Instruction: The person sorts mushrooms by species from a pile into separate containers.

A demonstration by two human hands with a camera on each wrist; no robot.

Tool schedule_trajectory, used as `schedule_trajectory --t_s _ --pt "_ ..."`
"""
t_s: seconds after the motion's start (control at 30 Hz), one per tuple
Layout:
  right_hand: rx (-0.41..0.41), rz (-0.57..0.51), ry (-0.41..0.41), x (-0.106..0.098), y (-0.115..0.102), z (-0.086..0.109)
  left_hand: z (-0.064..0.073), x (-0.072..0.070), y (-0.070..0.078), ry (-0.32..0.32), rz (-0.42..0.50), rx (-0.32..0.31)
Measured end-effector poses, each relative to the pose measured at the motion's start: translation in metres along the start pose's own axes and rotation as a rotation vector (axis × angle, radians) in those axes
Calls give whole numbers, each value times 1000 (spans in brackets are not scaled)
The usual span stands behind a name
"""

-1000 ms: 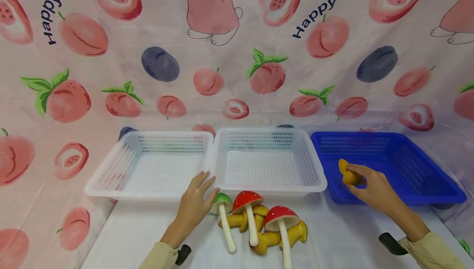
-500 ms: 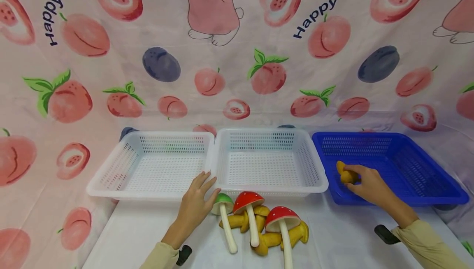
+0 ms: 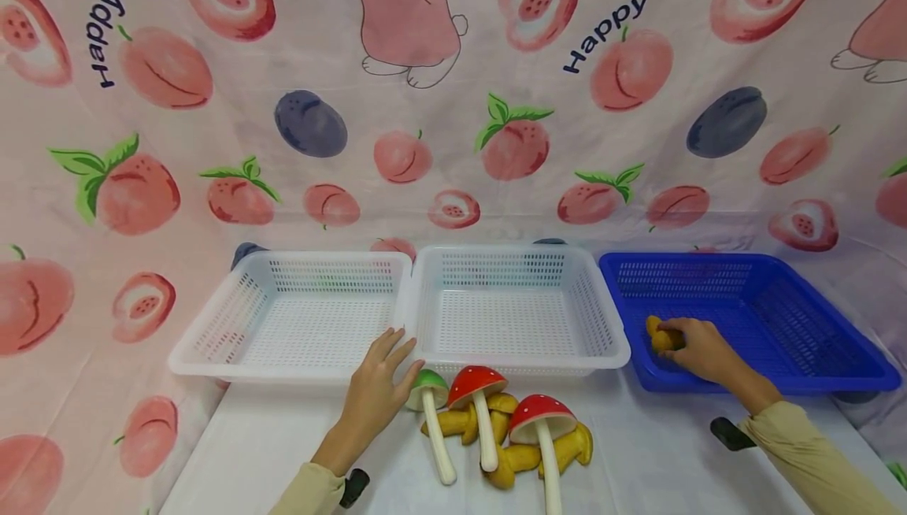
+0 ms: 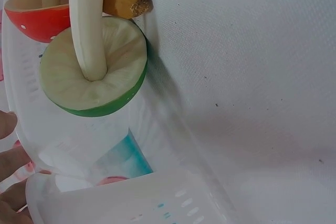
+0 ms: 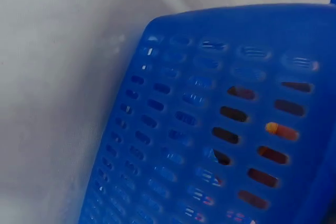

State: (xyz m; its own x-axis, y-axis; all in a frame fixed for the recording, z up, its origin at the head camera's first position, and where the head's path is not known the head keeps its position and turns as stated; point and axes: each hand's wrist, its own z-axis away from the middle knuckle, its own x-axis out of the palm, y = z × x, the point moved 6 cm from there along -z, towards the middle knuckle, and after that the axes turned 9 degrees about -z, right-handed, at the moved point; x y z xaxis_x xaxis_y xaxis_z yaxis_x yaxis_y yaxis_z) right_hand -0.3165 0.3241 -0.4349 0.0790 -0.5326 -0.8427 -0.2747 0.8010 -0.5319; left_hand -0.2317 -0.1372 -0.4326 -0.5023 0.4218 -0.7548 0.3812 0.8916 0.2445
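My right hand [image 3: 701,351] is low inside the blue basket [image 3: 779,326] and grips a yellow mushroom [image 3: 659,335] near the left wall. In the right wrist view the basket's slotted wall [image 5: 173,119] hides most of that hand. With fingers spread and fairly straight, my left hand [image 3: 374,389] lies at the front rims where two white baskets meet. Just right of it is a green-capped mushroom [image 3: 427,390] with a white stem. Two red-capped mushrooms [image 3: 544,416] and several yellow mushrooms [image 3: 512,464] lie in a pile on the table.
The left white basket [image 3: 326,326] and middle white basket [image 3: 503,318] stand side by side with the blue one in a row. A fruit-print cloth [image 3: 425,105] hangs behind them. A white cloth [image 3: 234,452] covers the table.
My right hand has lowered the yellow mushroom toward the blue basket's floor and shifted slightly left. My left hand and the pile have stayed put.
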Motion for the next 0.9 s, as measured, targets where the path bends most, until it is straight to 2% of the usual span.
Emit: schedule_trajectory --t_s 0.37,0.53,0.73,0.9 --pt "78 -28 -134 8 8 -14 0 -1 0 14 6 12" --pt "87 -31 -182 13 9 -17 0 0 0 10 -1 13" --pt "85 -33 -196 13 10 -16 1 1 -1 23 -9 23" --pt "77 -31 -167 8 7 -12 1 0 0 32 -2 25"
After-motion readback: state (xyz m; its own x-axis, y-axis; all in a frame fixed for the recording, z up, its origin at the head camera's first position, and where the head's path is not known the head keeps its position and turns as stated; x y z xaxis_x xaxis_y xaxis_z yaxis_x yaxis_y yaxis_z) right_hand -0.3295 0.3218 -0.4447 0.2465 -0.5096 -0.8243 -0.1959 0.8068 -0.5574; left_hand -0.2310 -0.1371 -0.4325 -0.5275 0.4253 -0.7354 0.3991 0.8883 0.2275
